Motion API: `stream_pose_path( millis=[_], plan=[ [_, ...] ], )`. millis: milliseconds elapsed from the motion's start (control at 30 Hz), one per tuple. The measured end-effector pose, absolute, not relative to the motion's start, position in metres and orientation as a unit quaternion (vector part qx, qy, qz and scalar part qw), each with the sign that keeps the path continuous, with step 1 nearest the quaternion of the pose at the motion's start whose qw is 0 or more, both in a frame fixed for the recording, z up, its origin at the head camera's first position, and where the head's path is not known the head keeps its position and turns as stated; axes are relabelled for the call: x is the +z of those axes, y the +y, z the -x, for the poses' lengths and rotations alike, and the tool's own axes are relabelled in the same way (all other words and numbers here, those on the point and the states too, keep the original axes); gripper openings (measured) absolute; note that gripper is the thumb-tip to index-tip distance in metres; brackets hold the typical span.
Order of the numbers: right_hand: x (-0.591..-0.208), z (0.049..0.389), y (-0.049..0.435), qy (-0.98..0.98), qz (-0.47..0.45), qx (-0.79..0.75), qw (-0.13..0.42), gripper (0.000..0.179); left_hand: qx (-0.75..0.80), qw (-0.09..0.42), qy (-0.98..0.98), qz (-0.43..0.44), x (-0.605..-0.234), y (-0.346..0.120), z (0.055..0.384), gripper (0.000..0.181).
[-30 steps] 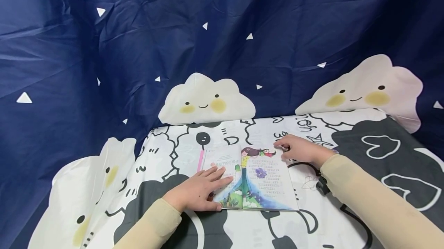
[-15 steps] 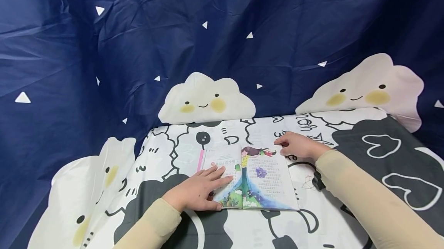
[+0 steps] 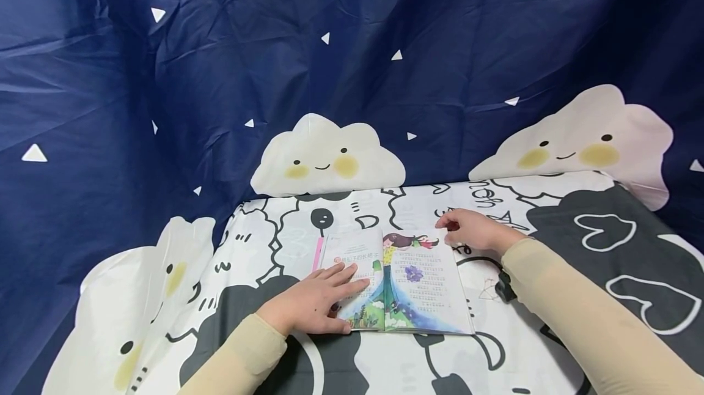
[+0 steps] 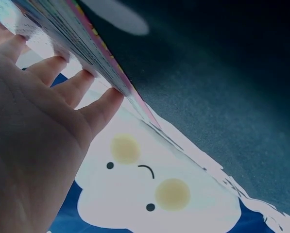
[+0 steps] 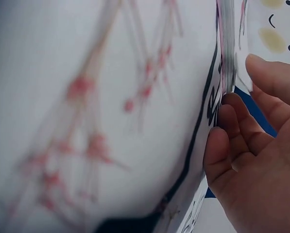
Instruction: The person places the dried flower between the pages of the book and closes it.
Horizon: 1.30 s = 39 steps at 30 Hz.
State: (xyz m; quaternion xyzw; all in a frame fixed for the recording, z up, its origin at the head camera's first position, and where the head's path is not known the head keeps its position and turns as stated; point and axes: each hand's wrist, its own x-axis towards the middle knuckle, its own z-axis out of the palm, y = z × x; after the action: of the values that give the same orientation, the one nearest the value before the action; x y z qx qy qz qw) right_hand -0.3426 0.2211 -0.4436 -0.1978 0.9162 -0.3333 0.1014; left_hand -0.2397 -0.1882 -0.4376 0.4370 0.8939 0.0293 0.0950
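An open picture book [image 3: 429,315] lies on the patterned cloth in the head view, with a purple flower and a long-haired figure on its right page. My left hand [image 3: 313,300] rests with spread fingers on the left page; in the left wrist view the fingertips [image 4: 116,94] press against the page near the book's outer edge. At the top right corner of the book, my right hand [image 3: 473,230] has its fingers curled round the page edge. The right wrist view shows the thumb [image 5: 266,75] against a slightly lifted page [image 5: 242,73], other fingers bent at the page block.
The book lies on a black-and-white cartoon cloth [image 3: 407,364]. Behind it hangs a dark blue curtain [image 3: 352,77] with white triangles and smiling clouds [image 3: 330,156]. A black strap [image 3: 503,288] shows under the right wrist.
My right hand has shifted slightly left and up to the book's top right corner, its index finger now more bent. The left hand stays in place on the left page.
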Motion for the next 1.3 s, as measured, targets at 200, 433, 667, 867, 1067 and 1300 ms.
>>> stream_pose_path(
  millis=[200, 433, 667, 867, 1067, 1300],
  plan=[
    [-0.443, 0.342, 0.222, 0.915, 0.194, -0.343, 0.091, 0.021, 0.033, 0.096, 0.893, -0.439, -0.439, -0.189, 0.240, 0.084],
    [-0.441, 0.339, 0.221, 0.924, 0.225, -0.305, 0.053, 0.038, 0.032, 0.095, 0.891, -0.443, -0.439, -0.189, 0.241, 0.084],
    [-0.440, 0.336, 0.218, 0.934, 0.192, -0.297, 0.046, 0.038, 0.035, 0.097, 0.891, -0.441, -0.438, -0.189, 0.241, 0.084],
    [-0.438, 0.333, 0.213, 0.930, 0.162, -0.319, 0.084, 0.025, 0.033, 0.094, 0.893, -0.439, -0.437, -0.189, 0.241, 0.084],
    [-0.438, 0.332, 0.210, 0.892, 0.128, -0.417, 0.116, 0.044, 0.037, 0.095, 0.893, -0.439, -0.436, -0.190, 0.240, 0.085],
    [-0.434, 0.327, 0.209, 0.880, 0.132, -0.442, 0.116, 0.054, 0.038, 0.093, 0.892, -0.440, -0.436, -0.190, 0.241, 0.084]
  ],
)
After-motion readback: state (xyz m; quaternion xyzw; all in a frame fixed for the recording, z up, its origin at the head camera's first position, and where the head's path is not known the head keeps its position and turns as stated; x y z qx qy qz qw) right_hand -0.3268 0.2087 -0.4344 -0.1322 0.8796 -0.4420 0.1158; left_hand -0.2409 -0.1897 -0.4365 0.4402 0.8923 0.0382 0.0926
